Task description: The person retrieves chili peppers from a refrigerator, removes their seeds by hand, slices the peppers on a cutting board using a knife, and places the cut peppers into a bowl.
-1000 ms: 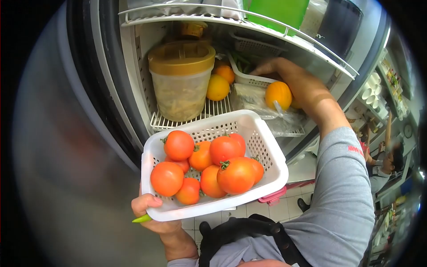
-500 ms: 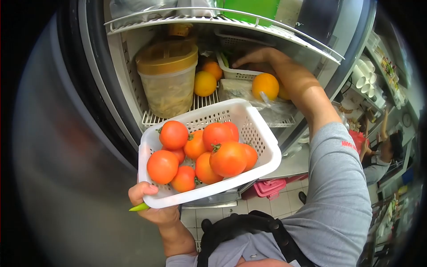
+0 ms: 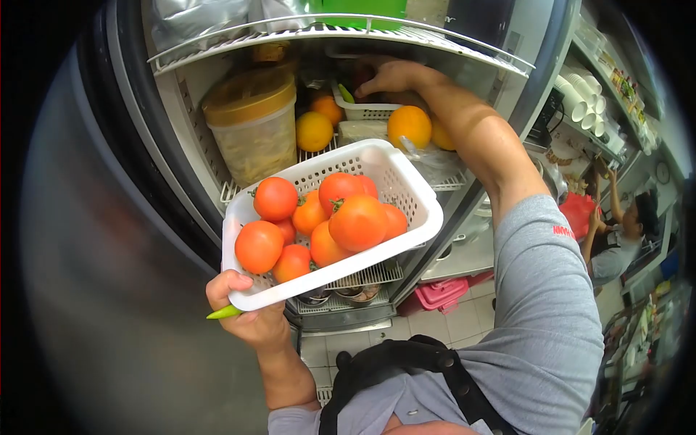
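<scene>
"Pale grey — what is the largest thing facing the person?"

"A refrigerator (image 3: 172, 109), standing open, with a white wire shelf (image 3: 348, 32) across its upper part."

"And next in size?"

"A white basket (image 3: 420, 196), held up in front of the refrigerator. Behind it, inside, stands a clear-sided container (image 3: 257, 141) with a gold lid. Deeper in, to the right of that, sits a rear basket (image 3: 373, 111), also white."

"What are the hands doing?"

"The left hand (image 3: 252, 319) pinches a corner of the white basket, thumb over the rim and fingers underneath. The right hand (image 3: 391, 78) reaches into the rear basket with its fingers bent — I cannot tell whether they grip anything."

"Any round things about?"

"Orange fruits (image 3: 409, 127) sit in the refrigerator, two beside the container and two near the right forearm. Tomatoes (image 3: 358, 222) lie piled in the white basket, a few showing green stalks."

"And the smallest?"

"A slim green pepper (image 3: 225, 312), kept against the left hand just below the basket's corner, its tip pointing outward. A green tip (image 3: 346, 93) also shows in the rear basket, just beside the right hand."
</scene>
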Available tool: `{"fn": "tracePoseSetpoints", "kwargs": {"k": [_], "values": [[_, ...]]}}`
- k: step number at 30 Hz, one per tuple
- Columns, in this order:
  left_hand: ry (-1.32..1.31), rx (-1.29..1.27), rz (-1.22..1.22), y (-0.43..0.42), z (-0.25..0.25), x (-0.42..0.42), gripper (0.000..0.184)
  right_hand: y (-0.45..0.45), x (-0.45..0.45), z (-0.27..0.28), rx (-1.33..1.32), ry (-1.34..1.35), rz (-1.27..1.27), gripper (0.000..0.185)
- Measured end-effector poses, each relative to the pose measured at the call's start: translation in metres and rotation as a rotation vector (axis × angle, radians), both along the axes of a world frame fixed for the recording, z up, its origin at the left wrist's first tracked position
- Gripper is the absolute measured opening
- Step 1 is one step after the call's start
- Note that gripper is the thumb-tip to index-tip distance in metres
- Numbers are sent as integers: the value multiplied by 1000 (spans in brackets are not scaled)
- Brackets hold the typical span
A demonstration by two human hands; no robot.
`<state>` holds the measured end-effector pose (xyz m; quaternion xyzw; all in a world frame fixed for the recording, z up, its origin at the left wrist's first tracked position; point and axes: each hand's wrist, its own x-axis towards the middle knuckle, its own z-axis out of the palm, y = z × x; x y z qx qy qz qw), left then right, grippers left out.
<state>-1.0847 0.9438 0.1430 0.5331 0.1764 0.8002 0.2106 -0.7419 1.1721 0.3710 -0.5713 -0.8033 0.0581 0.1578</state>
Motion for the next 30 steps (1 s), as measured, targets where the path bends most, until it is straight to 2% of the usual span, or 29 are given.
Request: {"fn": "tracePoseSetpoints", "kwargs": {"k": [4, 8, 10, 14, 15, 18, 19, 21, 26, 27, 30], "values": [[22, 21, 10, 5, 7, 4, 49, 5, -4, 10, 241, -149, 90, 74], [40, 47, 55, 15, 21, 11, 45, -20, -15, 29, 372, -318, -18, 68], [4, 57, -20, 22, 30, 16, 42, -53, -29, 29, 421, -389, -55, 64], [-61, 35, -174, 27, 51, 27, 36, -90, -24, 21, 619, -282, 27, 65], [-80, 34, -161, 30, 54, 30, 35, -93, -26, 15, 806, -261, 132, 58], [-116, 10, -155, 33, 56, 32, 33, -129, -19, 16, 826, -371, 211, 46], [-125, 14, -171, 37, 57, 31, 33, -135, -20, 15, 845, -324, 217, 27], [-128, -40, -115, 33, 62, 36, 37, -141, -6, 9, 953, -318, 227, 28], [-119, 25, -129, 43, 71, 36, 40, -172, 17, 1, 1175, -383, 166, 29], [-118, 34, -123, 45, 73, 37, 39, -185, 15, 6, 1082, -423, 142, 41], [-92, 36, -109, 46, 82, 42, 37, -213, 14, 4, 1035, -532, 55, 55]]}}
